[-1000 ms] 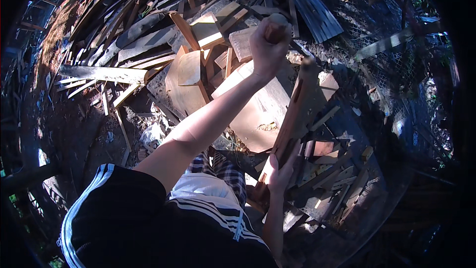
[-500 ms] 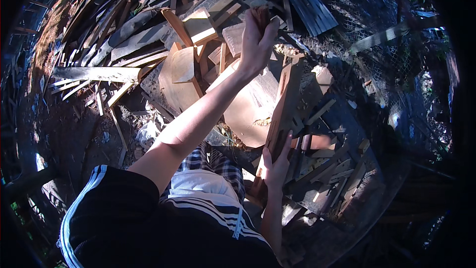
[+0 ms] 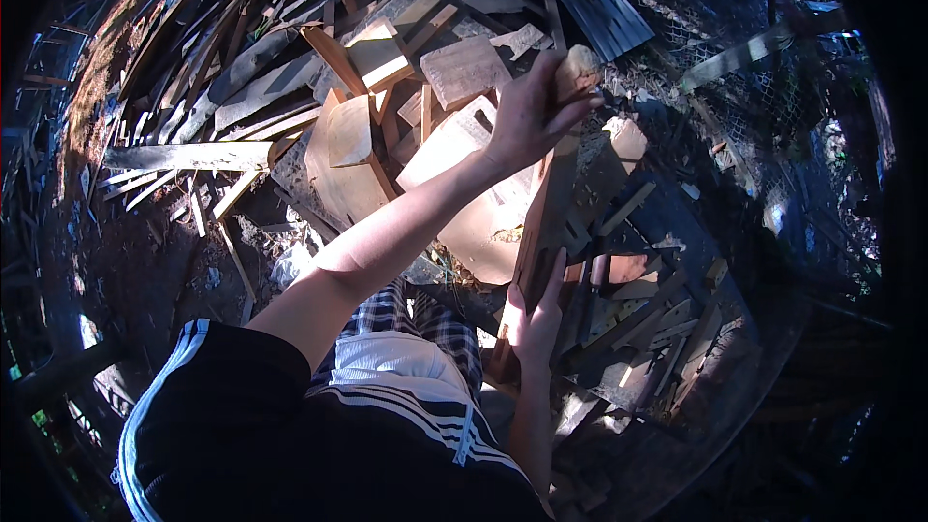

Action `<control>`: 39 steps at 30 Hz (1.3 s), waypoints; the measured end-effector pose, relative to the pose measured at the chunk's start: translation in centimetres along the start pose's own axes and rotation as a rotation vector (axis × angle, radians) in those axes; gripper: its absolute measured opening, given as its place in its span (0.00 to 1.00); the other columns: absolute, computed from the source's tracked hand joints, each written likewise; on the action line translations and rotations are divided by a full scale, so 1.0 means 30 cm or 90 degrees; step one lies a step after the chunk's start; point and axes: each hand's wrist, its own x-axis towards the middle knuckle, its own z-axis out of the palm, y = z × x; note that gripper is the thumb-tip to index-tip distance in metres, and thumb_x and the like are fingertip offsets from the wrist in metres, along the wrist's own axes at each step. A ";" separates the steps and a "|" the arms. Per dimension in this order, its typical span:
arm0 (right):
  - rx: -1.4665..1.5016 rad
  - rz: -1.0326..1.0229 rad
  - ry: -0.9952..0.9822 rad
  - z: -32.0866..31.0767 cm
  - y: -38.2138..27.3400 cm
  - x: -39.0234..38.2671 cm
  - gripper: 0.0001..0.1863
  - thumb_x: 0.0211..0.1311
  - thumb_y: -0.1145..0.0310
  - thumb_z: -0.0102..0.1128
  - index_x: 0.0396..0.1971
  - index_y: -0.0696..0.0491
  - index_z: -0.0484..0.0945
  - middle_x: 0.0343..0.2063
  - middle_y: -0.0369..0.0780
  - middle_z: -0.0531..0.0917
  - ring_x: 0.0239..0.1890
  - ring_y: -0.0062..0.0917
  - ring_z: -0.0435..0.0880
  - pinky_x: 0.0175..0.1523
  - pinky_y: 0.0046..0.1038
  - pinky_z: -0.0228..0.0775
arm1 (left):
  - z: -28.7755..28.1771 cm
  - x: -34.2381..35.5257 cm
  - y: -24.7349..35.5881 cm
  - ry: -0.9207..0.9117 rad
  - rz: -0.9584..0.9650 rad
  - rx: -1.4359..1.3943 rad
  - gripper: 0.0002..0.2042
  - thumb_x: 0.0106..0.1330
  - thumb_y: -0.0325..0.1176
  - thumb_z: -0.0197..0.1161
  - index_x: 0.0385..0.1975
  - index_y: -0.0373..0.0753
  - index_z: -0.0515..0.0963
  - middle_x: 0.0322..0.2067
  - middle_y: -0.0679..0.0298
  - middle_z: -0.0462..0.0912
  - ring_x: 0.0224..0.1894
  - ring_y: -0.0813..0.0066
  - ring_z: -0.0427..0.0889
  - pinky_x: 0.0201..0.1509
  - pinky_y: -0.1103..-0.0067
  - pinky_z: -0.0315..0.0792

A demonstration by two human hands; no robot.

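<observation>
My left hand (image 3: 530, 114) reaches across to the right and is closed around a rough, pale chunk of wood (image 3: 578, 73). That chunk is just over the far end of a long wooden beam (image 3: 538, 222). Lower down, my right hand (image 3: 533, 324) grips the beam's near part, thumb on one side and fingers along the other. The beam slants up and away to the right. Beside it, under my left forearm, lies a large pale block of wood (image 3: 474, 249), its top brightly lit.
Several cut wood blocks (image 3: 462, 71) lie beyond my left forearm. A big heap of slats (image 3: 208, 48) fills the far left. Offcuts and sticks (image 3: 667, 329) lie right of my right hand. A corrugated sheet (image 3: 597, 14) leans at the back, near wire mesh.
My left hand has moved right and nearer with the wood chunk, from above the far blocks to the beam's far end. My right hand stays on the beam.
</observation>
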 end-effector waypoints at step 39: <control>0.029 -0.085 0.243 -0.104 -0.104 0.022 0.44 0.58 0.63 0.54 0.72 0.53 0.43 0.69 0.53 0.53 0.66 0.47 0.64 0.67 0.41 0.56 | 0.158 -0.014 -0.023 0.027 0.177 0.088 0.18 0.52 0.42 0.69 0.40 0.47 0.73 0.30 0.66 0.78 0.31 0.61 0.81 0.30 0.72 0.72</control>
